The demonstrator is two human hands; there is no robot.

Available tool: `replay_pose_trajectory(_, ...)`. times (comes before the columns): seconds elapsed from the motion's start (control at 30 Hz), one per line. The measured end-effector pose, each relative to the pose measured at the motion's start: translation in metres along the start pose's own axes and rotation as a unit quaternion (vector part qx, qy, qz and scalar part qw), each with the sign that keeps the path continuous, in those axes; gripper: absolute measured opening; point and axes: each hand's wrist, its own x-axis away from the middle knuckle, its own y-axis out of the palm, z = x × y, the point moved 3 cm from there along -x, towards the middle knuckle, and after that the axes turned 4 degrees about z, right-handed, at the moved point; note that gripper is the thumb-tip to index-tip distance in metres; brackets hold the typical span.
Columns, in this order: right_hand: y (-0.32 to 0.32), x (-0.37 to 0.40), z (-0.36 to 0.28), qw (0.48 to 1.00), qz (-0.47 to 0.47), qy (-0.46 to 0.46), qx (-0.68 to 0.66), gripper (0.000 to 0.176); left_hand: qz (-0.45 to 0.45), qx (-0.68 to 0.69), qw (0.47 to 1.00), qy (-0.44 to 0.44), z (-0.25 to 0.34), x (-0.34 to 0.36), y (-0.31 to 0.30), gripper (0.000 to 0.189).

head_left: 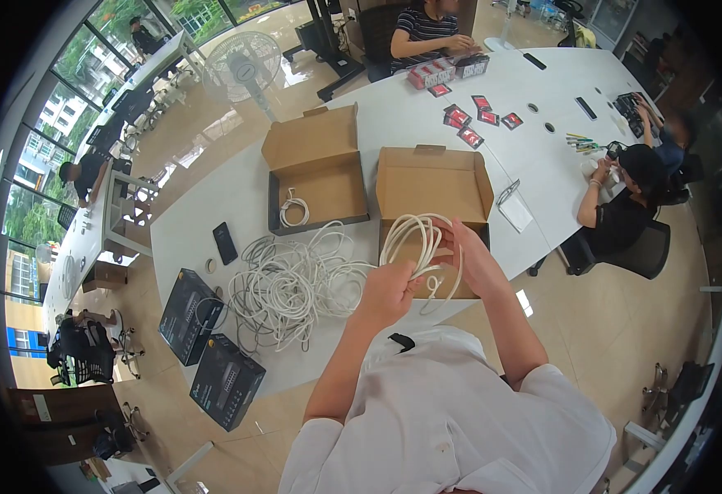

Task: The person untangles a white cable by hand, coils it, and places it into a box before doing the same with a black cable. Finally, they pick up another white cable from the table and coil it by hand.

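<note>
My left hand [388, 291] is closed around one side of a coiled white cable [411, 235]. On the other side, my right hand [471, 257] has its fingers curled about the loops, with one strand hanging below. Both hands are over the front of an open cardboard box [433, 185], in which a small white cable end [434, 284] shows. Left of my hands lies a big tangled heap of white cable [287, 284]. A second open box [318, 185] stands behind the heap, holding a small coil of white cable [295, 211].
Two black product boxes [190, 317] sit at the table's left edge, near a phone [225, 243] and a tape roll [210, 266]. A white stand [515, 207] lies right of the boxes. Red packets [470, 137] are farther back. Other people sit around the table [533, 177].
</note>
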Motion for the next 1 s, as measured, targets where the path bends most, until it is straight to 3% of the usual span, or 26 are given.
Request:
replay_pose_trajectory(0.13, 0.001, 0.003, 0.0, 0.998, -0.018, -0.002, 0.068, 0.054, -0.018, -0.037, 0.999, 0.002, -0.002, 0.0, 0.008, 0.019)
replay_pose_trajectory(0.33, 0.006, 0.004, 0.014, 0.986, -0.005, -0.094, 0.137, 0.063, -0.026, 0.028, 0.998, -0.051, 0.003, 0.0, 0.014, 0.038)
replay_pose_trajectory(0.43, 0.014, 0.009, 0.009, 0.983, 0.031, -0.126, 0.13, 0.064, -0.038, -0.03, 0.998, -0.039, 0.005, -0.001, 0.019, 0.045)
replay_pose_trajectory(0.53, 0.017, 0.014, 0.0, 0.988, 0.018, -0.092, 0.121, 0.067, -0.043, -0.091, 0.993, -0.068, 0.007, -0.002, 0.026, 0.05)
replay_pose_trajectory(0.73, 0.02, 0.014, 0.008, 0.985, 0.02, -0.072, 0.155, 0.057, -0.008, -0.104, 0.994, -0.008, 0.001, -0.001, 0.038, 0.039)
replay_pose_trajectory(0.83, 0.017, 0.012, 0.009, 0.983, 0.022, -0.056, 0.176, 0.048, -0.03, -0.055, 0.997, -0.037, -0.009, 0.005, 0.046, 0.03)
replay_pose_trajectory(0.93, 0.021, 0.016, -0.002, 0.981, -0.031, -0.093, 0.165, 0.044, -0.043, 0.038, 0.989, -0.136, -0.015, 0.009, 0.044, 0.023)
replay_pose_trajectory(1.0, 0.014, 0.014, -0.002, 0.977, -0.028, -0.136, 0.162, 0.041, 0.008, 0.28, 0.935, -0.218, -0.026, 0.012, 0.043, 0.023)
